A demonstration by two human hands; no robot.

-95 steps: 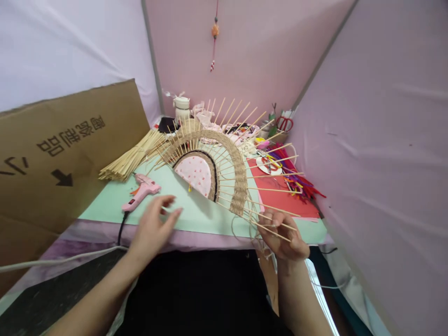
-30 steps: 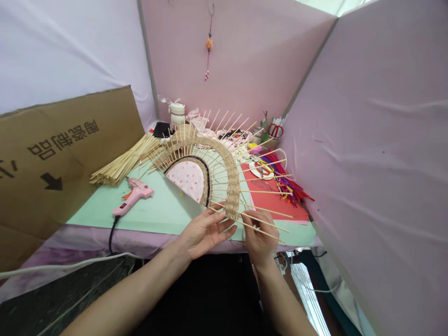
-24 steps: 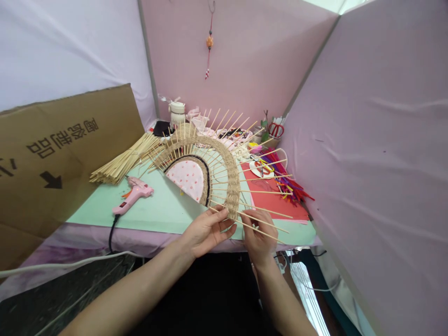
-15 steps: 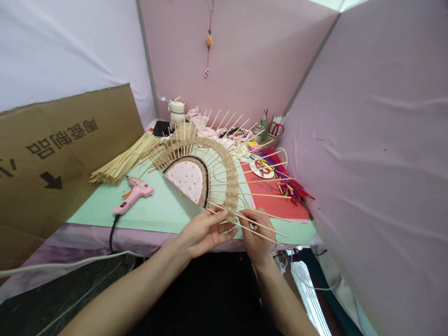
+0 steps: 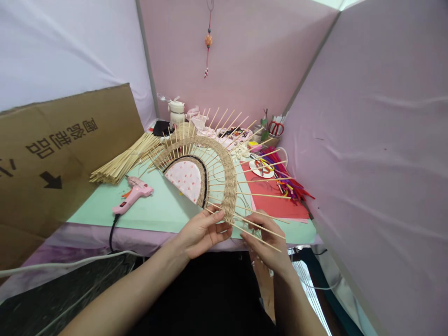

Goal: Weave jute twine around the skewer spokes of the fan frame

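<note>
Left hand (image 5: 205, 233) and right hand (image 5: 266, 240) at woven arch (image 5: 230, 179), “陶瓷制品” lettering (image 5: 65, 135) on cardboard (image 5: 84, 165)

Illumination: bright, even, diffuse | Brightest patch: top right | Shadows: soft | Distortion: wide-angle, edges stretched | Floor: slight smear, lower left

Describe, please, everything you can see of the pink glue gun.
The glue gun looks like glossy pink plastic. It lies on its side on the pale green sheet, nozzle near the bundle of sticks. Its handle has a dark switch and ends in a black cord running over the edge. Orange shows beside it, perhaps the trigger. Neither hand touches it.
</note>
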